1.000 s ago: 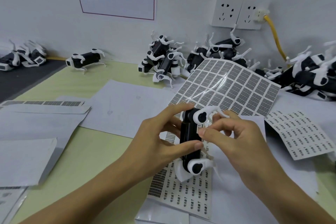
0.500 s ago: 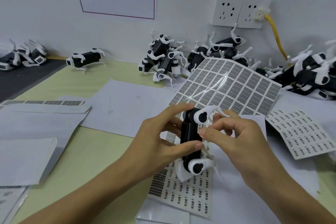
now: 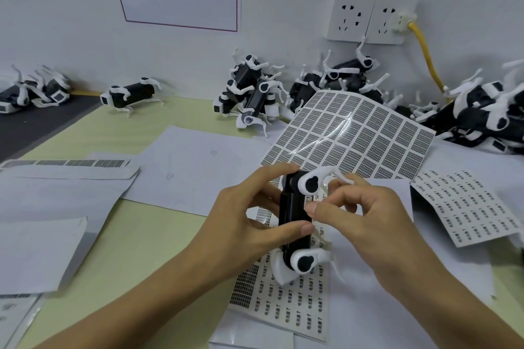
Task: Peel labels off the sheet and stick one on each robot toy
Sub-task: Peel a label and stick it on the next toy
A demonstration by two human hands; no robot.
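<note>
My left hand (image 3: 249,224) grips a black-and-white robot dog toy (image 3: 293,221) held upright above the table, thumb across its black body. My right hand (image 3: 360,224) has its fingers curled against the toy's right side, fingertip on the body; whether a label sits under that finger is hidden. A curled label sheet (image 3: 351,139) with dense grey labels rises behind the toy. A flatter label sheet (image 3: 286,295) lies beneath it, and another label sheet (image 3: 470,207) lies at the right.
Piles of robot toys (image 3: 249,93) line the wall at centre, with more toys (image 3: 487,113) at right and a single toy (image 3: 130,95) at left. Loose white backing papers (image 3: 56,195) cover the left of the yellow-green table (image 3: 136,241). A yellow cable (image 3: 425,56) hangs from the sockets.
Almost nothing differs; both hands stay on the toy, and the right fingers shift only slightly against its side.
</note>
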